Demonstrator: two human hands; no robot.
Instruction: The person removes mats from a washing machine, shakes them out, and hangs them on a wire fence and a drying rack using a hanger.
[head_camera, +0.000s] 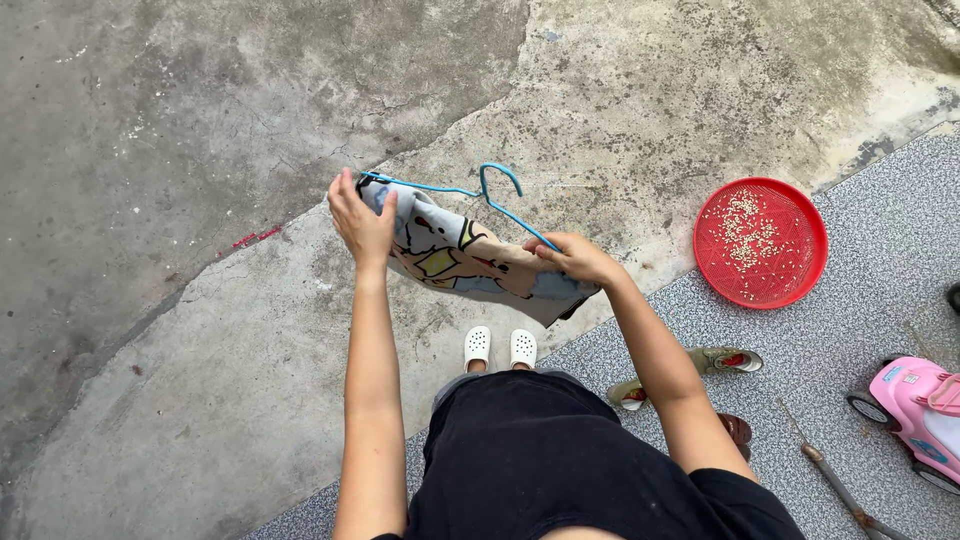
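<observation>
Between the hands, over the concrete floor (200, 330) | left hand (362, 222) gripping garment (450, 258) and blue hanger (490, 195) end | right hand (578, 258) pinching the other shoulder | risk: cloth is bunching, likely sliding off the thin wire onto dirty ground.

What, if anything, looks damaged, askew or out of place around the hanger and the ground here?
The concrete floor is cracked in long lines and stained. A loose shoe lies tipped beside the person's feet. The printed garment sits bunched on the blue hanger, held between left hand and right hand.
</observation>
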